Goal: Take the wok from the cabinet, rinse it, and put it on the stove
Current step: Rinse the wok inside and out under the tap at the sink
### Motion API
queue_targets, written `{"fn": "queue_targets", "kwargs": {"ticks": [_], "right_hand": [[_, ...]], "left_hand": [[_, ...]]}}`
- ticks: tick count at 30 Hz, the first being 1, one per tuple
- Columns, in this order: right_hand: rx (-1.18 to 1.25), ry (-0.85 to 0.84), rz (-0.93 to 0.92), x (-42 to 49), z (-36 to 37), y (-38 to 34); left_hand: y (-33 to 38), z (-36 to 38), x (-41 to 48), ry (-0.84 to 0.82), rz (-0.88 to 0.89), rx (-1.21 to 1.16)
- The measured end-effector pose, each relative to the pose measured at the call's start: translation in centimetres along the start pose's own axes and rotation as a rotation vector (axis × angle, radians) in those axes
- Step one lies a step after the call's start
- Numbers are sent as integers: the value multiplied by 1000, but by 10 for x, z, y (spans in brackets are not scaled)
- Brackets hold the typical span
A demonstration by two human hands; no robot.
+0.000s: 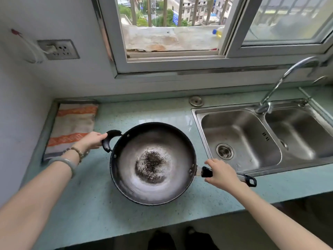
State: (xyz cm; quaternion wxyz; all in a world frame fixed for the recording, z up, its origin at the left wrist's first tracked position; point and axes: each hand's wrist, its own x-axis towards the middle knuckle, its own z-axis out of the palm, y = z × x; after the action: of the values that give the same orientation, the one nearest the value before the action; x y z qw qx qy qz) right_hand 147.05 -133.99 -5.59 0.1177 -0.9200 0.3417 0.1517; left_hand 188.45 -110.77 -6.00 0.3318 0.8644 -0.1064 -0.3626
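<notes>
A dark round wok (153, 186) with a worn, speckled centre sits over the pale green counter (86, 204), left of the sink. My left hand (92, 140) grips its small black loop handle at the upper left. My right hand (222, 173) is closed around the long black handle that points right toward the sink's front rim. Whether the wok rests on the counter or is held just above it, I cannot tell. No stove or cabinet is in view.
A steel double sink (203, 134) lies to the right, with a curved tap (281, 82) between its basins. A striped orange cloth (72, 125) lies at the counter's left end. Behind are a wall socket (58, 49) and a window (171, 56).
</notes>
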Motion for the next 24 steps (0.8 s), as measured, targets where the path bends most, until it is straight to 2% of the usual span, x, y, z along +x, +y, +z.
{"fn": "queue_targets", "kwargs": {"ticks": [12,18,24], "right_hand": [[68,26,69,-3,7,-4],[15,-64,93,-9,8,-15],[88,-198,98,-24,15,-27]], "left_hand": [[-10,-13,8,-241,-182,-367],[0,-8,13,-166,-108,-316],[23,14,23,-44,-19,-299]]}}
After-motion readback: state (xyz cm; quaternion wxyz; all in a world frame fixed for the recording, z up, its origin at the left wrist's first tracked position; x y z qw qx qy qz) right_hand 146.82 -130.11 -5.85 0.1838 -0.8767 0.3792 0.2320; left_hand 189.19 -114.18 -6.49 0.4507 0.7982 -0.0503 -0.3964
